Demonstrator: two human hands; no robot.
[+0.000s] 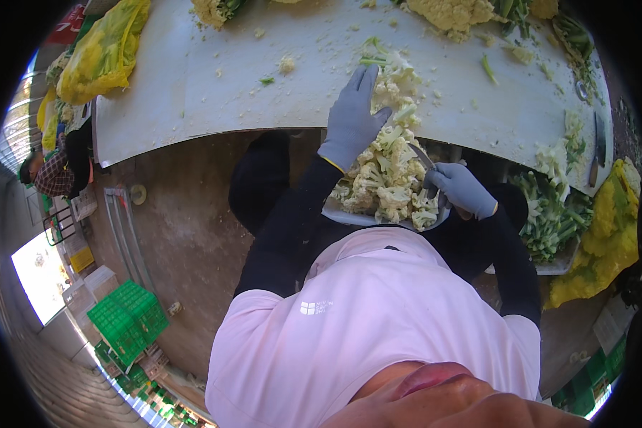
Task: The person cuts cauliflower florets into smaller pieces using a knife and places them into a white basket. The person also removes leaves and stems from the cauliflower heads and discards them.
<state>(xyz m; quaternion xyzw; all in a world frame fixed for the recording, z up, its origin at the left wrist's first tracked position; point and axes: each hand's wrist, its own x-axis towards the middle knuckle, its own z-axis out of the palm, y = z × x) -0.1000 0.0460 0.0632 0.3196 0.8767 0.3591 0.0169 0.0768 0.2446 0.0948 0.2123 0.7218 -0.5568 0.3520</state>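
My left hand (353, 115), in a grey work glove, lies against the left side of a row of cut cauliflower florets (396, 88) at the table's near edge. Its fingers point away from me and the thumb stands apart; nothing is gripped in it. Below, more florets (390, 176) fill a pale tub (353, 216) at my lap. My right hand (463, 190), gloved alike, is closed around the handle of a small knife (421, 156). The blade points up and left, over the florets in the tub.
Cauliflower heads (452, 16) lie along the white table's (219, 96) far side. A second knife (598, 142) rests at its right edge. Right of me stand a container of green stalks (551, 219) and a yellow mesh bag (602, 251). Another person (59, 168) is at far left, near green crates (128, 318).
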